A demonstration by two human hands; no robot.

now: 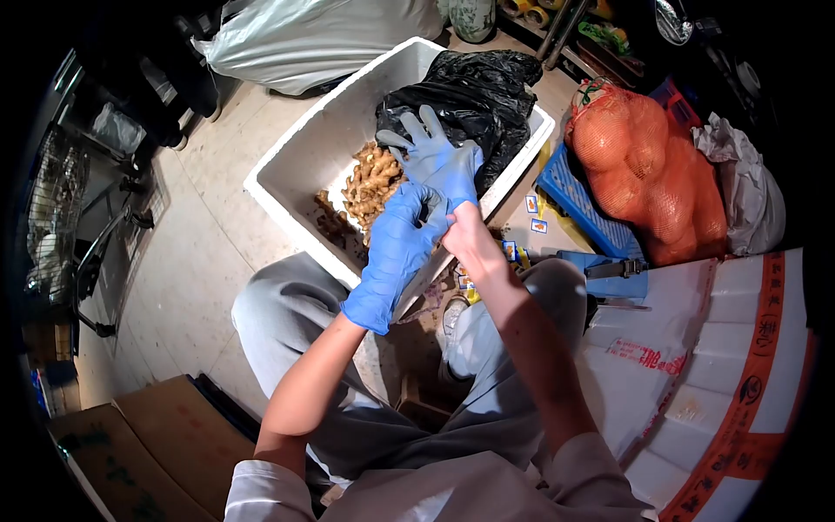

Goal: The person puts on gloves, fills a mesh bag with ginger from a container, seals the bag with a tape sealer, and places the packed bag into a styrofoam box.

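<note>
My left hand [400,239], in a blue glove, pinches the cuff of the other glove at the right wrist. My right hand [439,161] wears a blue glove whose palm and fingers look greyish; its fingers are spread and hold nothing. The cuff is pulled down around the hand, and the wrist is bare. Both hands are above a white foam box [300,143]. Pieces of ginger [372,181] lie inside the box, left of the right hand. A black plastic bag [474,87] fills the far right part of the box.
Red mesh sacks [648,165] of round produce stand by a blue crate [578,204] at the right. A white foam box with red tape [696,374] is at the lower right, cardboard [156,444] at the lower left. A large white bag [322,43] lies behind; a person's legs [174,78] are at the upper left.
</note>
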